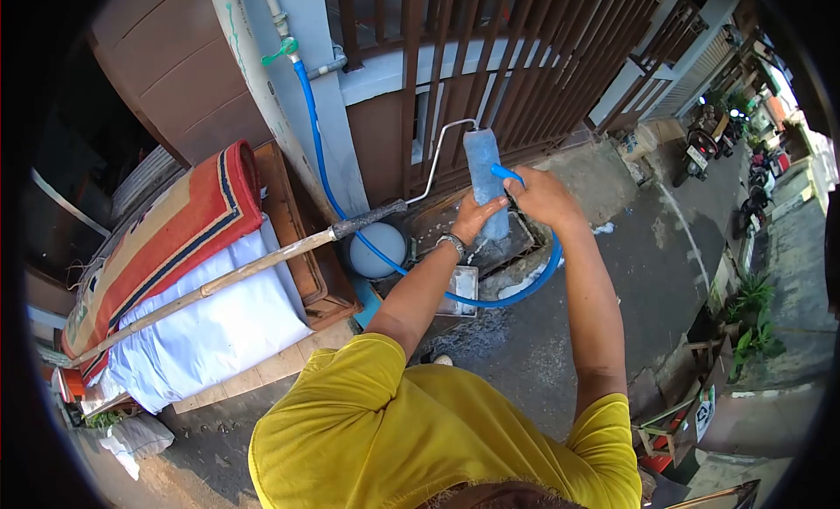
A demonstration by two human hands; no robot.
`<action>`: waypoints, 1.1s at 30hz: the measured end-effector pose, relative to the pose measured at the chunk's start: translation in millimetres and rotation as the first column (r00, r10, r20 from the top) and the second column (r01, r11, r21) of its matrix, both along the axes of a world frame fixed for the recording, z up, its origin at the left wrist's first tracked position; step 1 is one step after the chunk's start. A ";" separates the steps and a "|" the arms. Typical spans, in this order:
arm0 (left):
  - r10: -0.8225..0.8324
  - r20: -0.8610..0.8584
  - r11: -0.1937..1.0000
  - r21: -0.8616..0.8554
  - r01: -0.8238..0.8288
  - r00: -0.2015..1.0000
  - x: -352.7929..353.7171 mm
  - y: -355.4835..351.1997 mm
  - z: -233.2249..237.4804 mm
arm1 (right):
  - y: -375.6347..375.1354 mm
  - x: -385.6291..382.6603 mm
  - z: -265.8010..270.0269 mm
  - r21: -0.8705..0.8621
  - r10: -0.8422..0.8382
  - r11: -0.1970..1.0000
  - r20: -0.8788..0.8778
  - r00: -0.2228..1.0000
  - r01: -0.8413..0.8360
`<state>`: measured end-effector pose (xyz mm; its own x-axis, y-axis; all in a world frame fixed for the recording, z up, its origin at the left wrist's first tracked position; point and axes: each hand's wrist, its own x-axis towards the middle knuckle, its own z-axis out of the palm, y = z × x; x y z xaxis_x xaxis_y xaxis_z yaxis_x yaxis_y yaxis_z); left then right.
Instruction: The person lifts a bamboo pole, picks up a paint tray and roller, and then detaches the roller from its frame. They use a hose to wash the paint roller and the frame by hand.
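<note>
A paint roller with a wet-looking pale blue sleeve [481,159] is in front of me, its wire frame running to a dark grip on a long wooden pole [236,283]. My left hand [477,218] is closed around the lower part of the sleeve. My right hand [541,196] is wrapped round the end of a blue hose [531,287], whose tip points at the sleeve. From the tap [285,49] on the wall, the hose loops down past the pole and up to my right hand. Below the roller lie a wet drain grate and foam.
The pole rests across a white sheet [219,325] and a rolled red rug [175,238] on wooden furniture at the left. A round grey bucket [377,250] and a white tray [459,292] stand nearby. A brown slatted gate [490,63] lies ahead; motorbikes [697,154] are parked at the right.
</note>
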<state>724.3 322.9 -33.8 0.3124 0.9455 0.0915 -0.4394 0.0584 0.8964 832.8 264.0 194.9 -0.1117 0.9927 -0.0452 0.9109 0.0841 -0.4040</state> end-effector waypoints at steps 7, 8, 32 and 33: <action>-0.044 0.042 0.964 -0.260 0.054 0.998 2.8 -35.4 19.0 | -8.6 4.6 -13.7 -0.059 -0.023 0.998 0.035 0.999 0.025; -0.013 -0.024 0.972 -0.234 0.007 1.000 8.8 -32.3 11.8 | -11.8 5.1 -13.6 -0.075 -0.024 0.997 0.038 0.999 0.027; 0.274 -0.042 0.900 -0.341 -0.271 0.961 45.0 -47.6 33.4 | -56.2 23.3 -42.5 -0.113 -0.103 0.987 0.087 0.991 0.112; 0.274 -0.036 0.879 -0.396 -0.266 0.961 43.5 -49.6 39.4 | -57.3 21.1 -41.6 -0.116 -0.112 0.986 0.087 0.990 0.122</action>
<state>767.8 273.4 5.6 0.0421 0.9525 -0.3015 -0.5064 0.2805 0.8154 853.9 206.8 153.2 0.0137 0.9854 -0.1696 0.9413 -0.0699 -0.3301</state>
